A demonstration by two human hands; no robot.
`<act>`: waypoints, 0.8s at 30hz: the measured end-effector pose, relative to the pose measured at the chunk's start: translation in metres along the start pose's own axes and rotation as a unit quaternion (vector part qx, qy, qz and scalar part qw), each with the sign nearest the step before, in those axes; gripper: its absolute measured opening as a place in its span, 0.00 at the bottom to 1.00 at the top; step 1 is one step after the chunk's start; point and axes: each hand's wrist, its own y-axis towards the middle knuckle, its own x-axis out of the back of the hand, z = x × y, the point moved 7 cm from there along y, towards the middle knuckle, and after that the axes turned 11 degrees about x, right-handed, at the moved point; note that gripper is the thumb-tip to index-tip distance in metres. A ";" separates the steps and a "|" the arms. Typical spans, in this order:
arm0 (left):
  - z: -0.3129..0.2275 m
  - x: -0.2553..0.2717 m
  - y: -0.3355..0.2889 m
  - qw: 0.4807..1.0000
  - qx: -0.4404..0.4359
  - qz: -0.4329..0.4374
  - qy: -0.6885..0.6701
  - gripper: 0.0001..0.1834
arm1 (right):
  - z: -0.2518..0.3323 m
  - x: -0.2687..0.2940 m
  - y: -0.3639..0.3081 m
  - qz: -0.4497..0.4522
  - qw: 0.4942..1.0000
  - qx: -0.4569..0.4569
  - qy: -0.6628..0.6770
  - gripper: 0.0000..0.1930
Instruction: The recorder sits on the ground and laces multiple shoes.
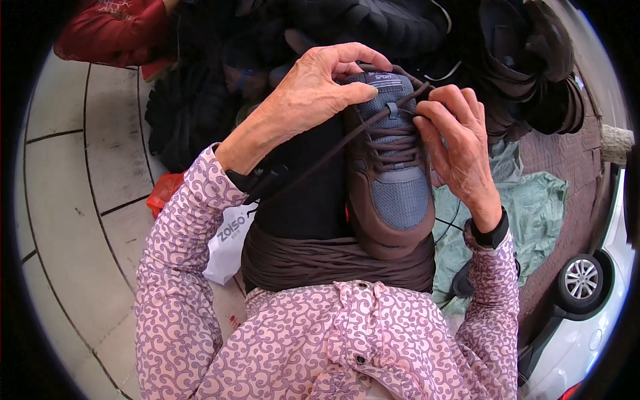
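A brown sneaker (400,200) with blue-grey mesh rests on my lap, toe toward me. Its brown shoelace (393,143) crosses the front in rows. One long end runs down to the left past my left wrist, while another part loops up near the collar. My left hand (320,80) is at the top of the blue-grey tongue (380,90), thumb on its front and fingers curled over its upper edge. Beside the small lace loop (392,110) on the tongue, my right hand (457,133) is closed, thumb and fingertips pinching the shoelace.
A thick bundle of dark brown laces (333,263) lies across my lap. Several dark shoes (373,30) are piled ahead, more (527,60) at far right. Around me are a green plastic sheet (533,207), a white bag (227,250), a red bag (167,190), another person's red sleeve (113,33) and a parked car (600,313).
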 end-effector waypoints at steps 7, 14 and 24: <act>-0.003 0.001 -0.004 0.999 -0.043 -0.007 0.017 0.14 | -0.024 -0.016 0.012 0.084 0.971 -0.113 0.195 0.10; -0.037 0.009 -0.047 0.927 -0.177 -0.238 0.230 0.09 | -0.028 -0.016 0.014 0.083 0.947 -0.137 0.280 0.11; -0.028 -0.014 -0.058 0.965 -0.087 -0.157 0.190 0.09 | -0.028 -0.021 0.012 0.051 0.939 -0.187 0.286 0.06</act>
